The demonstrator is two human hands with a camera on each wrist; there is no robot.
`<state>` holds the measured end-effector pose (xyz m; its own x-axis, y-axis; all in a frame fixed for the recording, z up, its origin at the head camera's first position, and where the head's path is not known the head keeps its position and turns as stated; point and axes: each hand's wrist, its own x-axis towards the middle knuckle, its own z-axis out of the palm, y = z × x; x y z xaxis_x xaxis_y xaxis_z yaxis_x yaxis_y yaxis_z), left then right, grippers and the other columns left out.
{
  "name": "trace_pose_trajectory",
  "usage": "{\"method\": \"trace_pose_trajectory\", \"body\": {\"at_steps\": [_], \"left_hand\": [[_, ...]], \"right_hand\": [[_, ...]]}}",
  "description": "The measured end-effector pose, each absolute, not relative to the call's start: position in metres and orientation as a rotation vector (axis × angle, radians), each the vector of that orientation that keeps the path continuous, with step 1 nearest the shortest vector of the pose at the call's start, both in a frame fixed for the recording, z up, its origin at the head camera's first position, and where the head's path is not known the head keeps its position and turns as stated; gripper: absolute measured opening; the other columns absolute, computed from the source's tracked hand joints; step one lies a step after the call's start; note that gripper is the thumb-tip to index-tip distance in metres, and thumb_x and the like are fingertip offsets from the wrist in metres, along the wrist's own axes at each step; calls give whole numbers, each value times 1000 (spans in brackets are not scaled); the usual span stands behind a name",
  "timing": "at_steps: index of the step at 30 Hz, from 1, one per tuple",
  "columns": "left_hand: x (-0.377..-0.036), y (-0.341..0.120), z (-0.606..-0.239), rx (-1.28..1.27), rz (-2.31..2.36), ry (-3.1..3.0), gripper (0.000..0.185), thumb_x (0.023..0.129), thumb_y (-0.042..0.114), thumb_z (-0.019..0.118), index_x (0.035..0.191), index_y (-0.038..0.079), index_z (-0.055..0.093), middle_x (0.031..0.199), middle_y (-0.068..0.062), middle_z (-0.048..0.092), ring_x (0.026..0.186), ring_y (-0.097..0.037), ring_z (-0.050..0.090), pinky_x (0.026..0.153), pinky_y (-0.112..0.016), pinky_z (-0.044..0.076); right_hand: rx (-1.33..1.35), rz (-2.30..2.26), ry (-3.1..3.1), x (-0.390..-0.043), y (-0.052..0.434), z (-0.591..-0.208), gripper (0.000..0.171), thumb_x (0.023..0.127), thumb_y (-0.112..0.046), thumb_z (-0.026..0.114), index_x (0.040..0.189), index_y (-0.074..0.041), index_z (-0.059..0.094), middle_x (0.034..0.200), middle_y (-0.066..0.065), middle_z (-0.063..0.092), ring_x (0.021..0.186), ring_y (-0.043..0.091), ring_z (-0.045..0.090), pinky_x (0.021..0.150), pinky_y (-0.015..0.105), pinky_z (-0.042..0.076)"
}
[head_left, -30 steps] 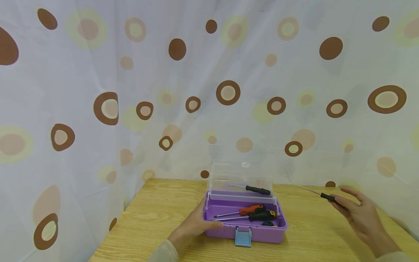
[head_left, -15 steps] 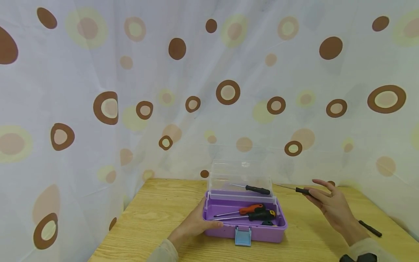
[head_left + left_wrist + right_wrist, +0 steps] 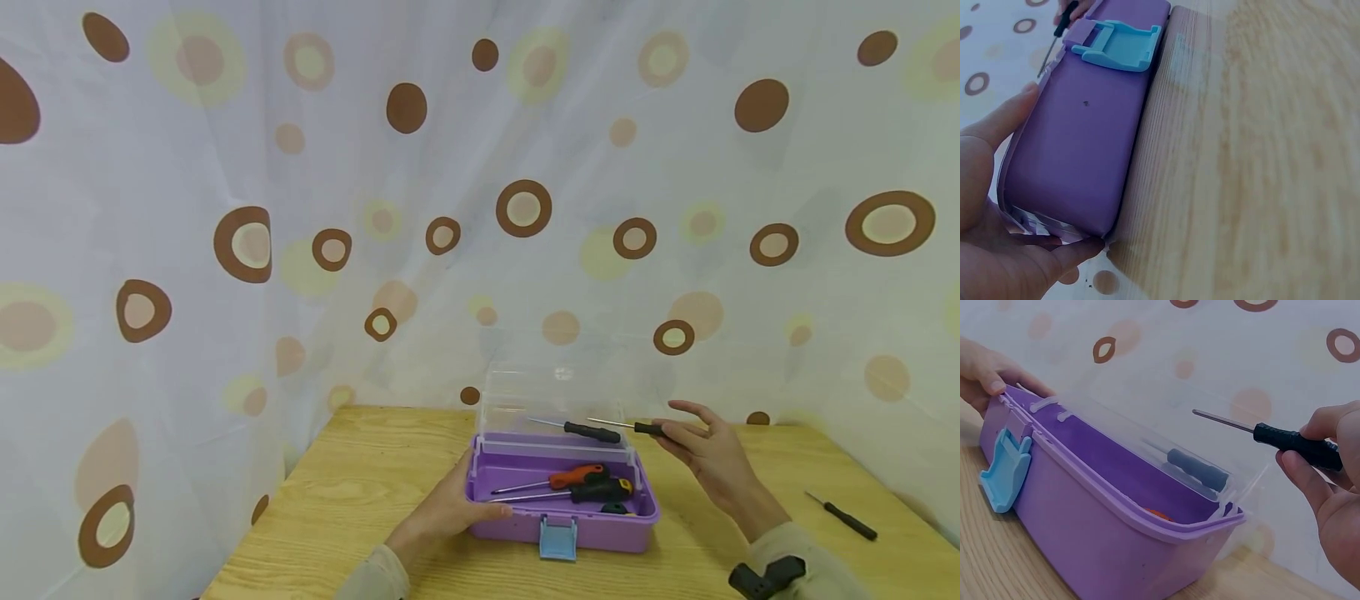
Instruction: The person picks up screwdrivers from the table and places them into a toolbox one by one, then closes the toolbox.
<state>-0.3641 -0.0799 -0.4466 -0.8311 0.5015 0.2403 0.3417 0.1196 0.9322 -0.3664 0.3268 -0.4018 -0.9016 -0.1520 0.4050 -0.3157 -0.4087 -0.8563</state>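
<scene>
My left hand grips the left end of a purple toolbox, thumb over the front rim and fingers round the side. Its clear lid is raised, and a blue latch hangs at the front. An orange-handled screwdriver and a black-and-yellow one lie inside, beside a partly hidden dark handle. A small black screwdriver shows at the lid; whether on or behind it, I cannot tell. My right hand pinches another small black screwdriver above the box's right end, tip pointing left.
One more black screwdriver lies on the wooden table at the far right. A patterned curtain hangs close behind the table's back edge and along its left side. A black wrist strap is on the right sleeve.
My right hand has moved left with its screwdriver, from the table's right side to the box's right end. The screwdriver on the far right has come into view. My left hand stays on the toolbox.
</scene>
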Motion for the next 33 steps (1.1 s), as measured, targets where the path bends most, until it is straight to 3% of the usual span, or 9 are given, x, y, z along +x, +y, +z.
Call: {"method": "trace_pose_trajectory", "body": {"at_steps": [11, 19, 26, 33], "left_hand": [[-363, -80, -446, 851, 1833, 2214, 118, 84, 23, 87, 167, 25, 3, 158, -17, 39, 137, -40, 45, 117, -60, 30], [-365, -79, -447, 861, 1833, 2208, 119, 84, 22, 87, 167, 18, 3, 157, -18, 40, 137, -41, 45, 116, -60, 30], [-363, -80, -447, 847, 1838, 2201, 118, 84, 22, 87, 167, 20, 4, 156, -19, 41, 136, -42, 46, 116, -60, 30], [-364, -80, -447, 852, 1831, 2215, 117, 84, 23, 87, 167, 17, 5, 154, -19, 43, 136, -42, 47, 117, -60, 29]], "right_hand": [[507, 2331, -1850, -380, 306, -404, 31, 103, 3, 60, 128, -13, 56, 107, 9, 76, 100, 19, 73, 89, 29, 57], [464, 2138, -2071, -385, 293, -400, 51, 102, 0, 63, 147, 6, 39, 111, 10, 74, 102, 17, 72, 91, 33, 57], [479, 1927, -2259, -389, 278, -399, 58, 102, -6, 66, 150, 7, 37, 127, 31, 65, 106, 18, 70, 89, 31, 58], [534, 1861, -2272, -392, 273, -400, 56, 101, -4, 67, 149, 5, 41, 126, 27, 65, 111, 27, 67, 89, 30, 58]]}}
